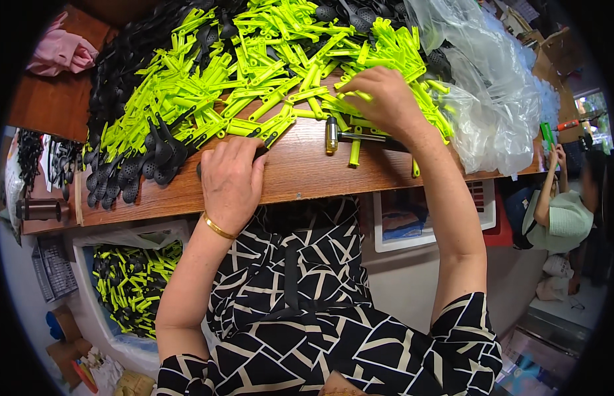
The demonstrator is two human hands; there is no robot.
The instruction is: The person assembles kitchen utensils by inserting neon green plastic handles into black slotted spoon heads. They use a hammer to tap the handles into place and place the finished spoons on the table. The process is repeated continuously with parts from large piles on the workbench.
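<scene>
Curling over the heaped lime-green handles (254, 74), the right hand (385, 99) has bent fingers, whether gripping one I cannot tell; the left hand (232, 173) bends its fingers over a dark piece (261, 151) near the table (297, 187) edge, their closure hidden. Between them lies a hammer (331, 136), with black slotted spoons (163, 149) leftward and clear plastic (493, 99) rightward.

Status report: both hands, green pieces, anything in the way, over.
Left hand at table's near edge. Right hand at heaped green pieces. Hammer head lying between hands.
</scene>
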